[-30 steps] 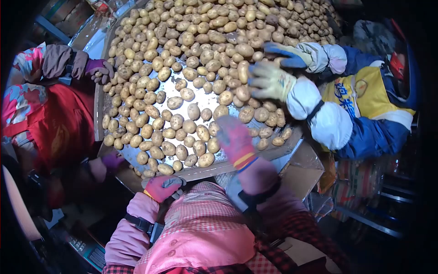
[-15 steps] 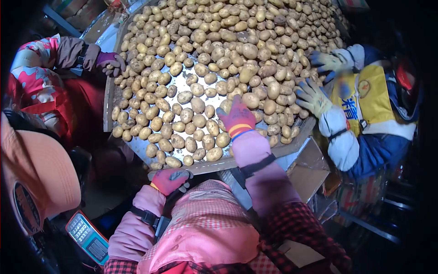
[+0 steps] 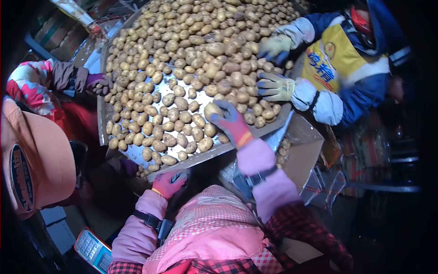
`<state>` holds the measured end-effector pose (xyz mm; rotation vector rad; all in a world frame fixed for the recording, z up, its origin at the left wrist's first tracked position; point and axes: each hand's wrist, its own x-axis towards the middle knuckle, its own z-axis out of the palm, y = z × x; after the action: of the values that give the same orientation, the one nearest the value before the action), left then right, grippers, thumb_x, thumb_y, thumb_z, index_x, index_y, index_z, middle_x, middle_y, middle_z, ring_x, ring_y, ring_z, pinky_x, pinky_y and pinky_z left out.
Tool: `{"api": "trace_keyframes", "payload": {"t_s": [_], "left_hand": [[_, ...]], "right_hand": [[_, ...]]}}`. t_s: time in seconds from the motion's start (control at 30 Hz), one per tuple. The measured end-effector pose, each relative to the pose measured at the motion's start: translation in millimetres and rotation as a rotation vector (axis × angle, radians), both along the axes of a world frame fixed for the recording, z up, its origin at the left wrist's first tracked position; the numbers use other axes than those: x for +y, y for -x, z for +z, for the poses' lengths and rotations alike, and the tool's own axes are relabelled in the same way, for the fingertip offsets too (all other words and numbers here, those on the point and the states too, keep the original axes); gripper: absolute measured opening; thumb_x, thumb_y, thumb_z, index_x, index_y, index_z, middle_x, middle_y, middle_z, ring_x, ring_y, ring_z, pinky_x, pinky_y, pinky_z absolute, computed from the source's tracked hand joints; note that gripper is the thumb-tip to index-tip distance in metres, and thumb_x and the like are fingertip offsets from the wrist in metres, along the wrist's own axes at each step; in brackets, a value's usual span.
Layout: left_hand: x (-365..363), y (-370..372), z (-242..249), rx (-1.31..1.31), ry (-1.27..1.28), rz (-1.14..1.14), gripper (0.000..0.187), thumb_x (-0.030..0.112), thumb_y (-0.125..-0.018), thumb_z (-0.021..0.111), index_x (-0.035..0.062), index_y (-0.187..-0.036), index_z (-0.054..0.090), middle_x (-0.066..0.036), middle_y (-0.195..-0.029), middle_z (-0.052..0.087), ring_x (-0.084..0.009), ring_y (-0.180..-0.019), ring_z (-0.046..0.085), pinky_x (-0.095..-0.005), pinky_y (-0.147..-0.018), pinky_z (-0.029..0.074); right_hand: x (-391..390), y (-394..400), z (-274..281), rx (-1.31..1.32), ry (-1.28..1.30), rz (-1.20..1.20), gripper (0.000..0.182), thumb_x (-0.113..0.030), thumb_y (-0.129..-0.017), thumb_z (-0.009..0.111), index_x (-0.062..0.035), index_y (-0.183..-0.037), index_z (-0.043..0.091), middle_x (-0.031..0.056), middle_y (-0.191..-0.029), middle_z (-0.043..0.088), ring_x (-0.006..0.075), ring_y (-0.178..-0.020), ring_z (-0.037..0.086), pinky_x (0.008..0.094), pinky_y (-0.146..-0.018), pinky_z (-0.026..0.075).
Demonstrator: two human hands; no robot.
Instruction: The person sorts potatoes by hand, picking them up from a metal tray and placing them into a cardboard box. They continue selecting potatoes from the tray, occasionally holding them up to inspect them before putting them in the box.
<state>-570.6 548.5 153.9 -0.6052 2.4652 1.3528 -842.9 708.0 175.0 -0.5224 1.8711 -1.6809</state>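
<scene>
My right hand (image 3: pixel 232 122), in a pink and grey glove, grips a large potato (image 3: pixel 212 110) above the near right part of the sorting table. Many loose potatoes (image 3: pixel 181 103) lie under and around it on the shiny metal table top (image 3: pixel 171 151). At the near edge of the table, my left hand (image 3: pixel 170 183) hangs just outside the wooden rim (image 3: pixel 205 156). Its gloved fingers are curled in, and whatever they may hold is hidden.
Across on the right, a co-worker's two gloved hands (image 3: pixel 277 87) touch the potato heap. Another person's purple-gloved hand (image 3: pixel 99 84) rests at the left rim. A cardboard box (image 3: pixel 303 148) stands below the right edge. An orange cap (image 3: pixel 43 160) and a calculator-like device (image 3: pixel 93 249) are at lower left.
My right hand has closed around a potato and lifted it. The view has shifted, and the right-hand co-worker's hands reach farther over the heap. My left hand stays curled by the rim.
</scene>
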Motion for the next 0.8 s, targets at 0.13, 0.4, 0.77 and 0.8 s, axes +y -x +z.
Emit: {"api": "trace_keyframes", "payload": {"t_s": [0.13, 0.4, 0.77, 0.8], "left_hand": [[1, -12, -29, -0.087, -0.187, -0.004, 0.036, 0.025, -0.087, 0.066, 0.0075, -0.118, 0.066, -0.007, -0.096, 0.073, -0.0158, -0.086, 0.069, -0.0309, -0.081, 0.053], [-3, 0, -8, -0.008, -0.411, 0.128, 0.035, 0.020, -0.089, 0.065, 0.0021, -0.119, 0.065, -0.006, -0.107, 0.069, -0.0134, -0.094, 0.065, -0.0285, -0.084, 0.052], [-21, 25, -16, -0.013, -0.765, 0.246, 0.029, 0.023, -0.095, 0.059, -0.0010, -0.112, 0.064, -0.011, -0.086, 0.069, -0.0170, -0.064, 0.065, -0.0275, -0.059, 0.054], [-19, 27, -11, -0.044, -0.828, 0.272, 0.031, 0.023, -0.095, 0.059, -0.0015, -0.113, 0.064, -0.012, -0.087, 0.069, -0.0182, -0.065, 0.065, -0.0282, -0.059, 0.055]], "right_hand": [[72, -62, 37, -0.668, 0.406, -0.116, 0.067, -0.051, -0.091, 0.058, -0.0091, -0.141, 0.041, 0.0054, -0.119, 0.056, 0.0189, -0.090, 0.064, 0.0307, -0.071, 0.056], [211, -88, 29, -0.811, 0.399, -0.658, 0.044, -0.042, -0.096, 0.053, -0.0087, -0.124, 0.055, 0.0125, -0.102, 0.063, 0.0236, -0.085, 0.064, 0.0311, -0.065, 0.054], [388, -20, -10, 0.198, -0.203, -0.842, 0.044, -0.041, -0.095, 0.054, -0.0067, -0.122, 0.055, 0.0134, -0.117, 0.062, 0.0260, -0.109, 0.058, 0.0413, -0.098, 0.045], [415, -10, -12, -0.146, 0.346, -0.998, 0.040, -0.035, -0.096, 0.055, -0.0052, -0.122, 0.054, 0.0131, -0.117, 0.061, 0.0268, -0.109, 0.058, 0.0399, -0.097, 0.048]]}}
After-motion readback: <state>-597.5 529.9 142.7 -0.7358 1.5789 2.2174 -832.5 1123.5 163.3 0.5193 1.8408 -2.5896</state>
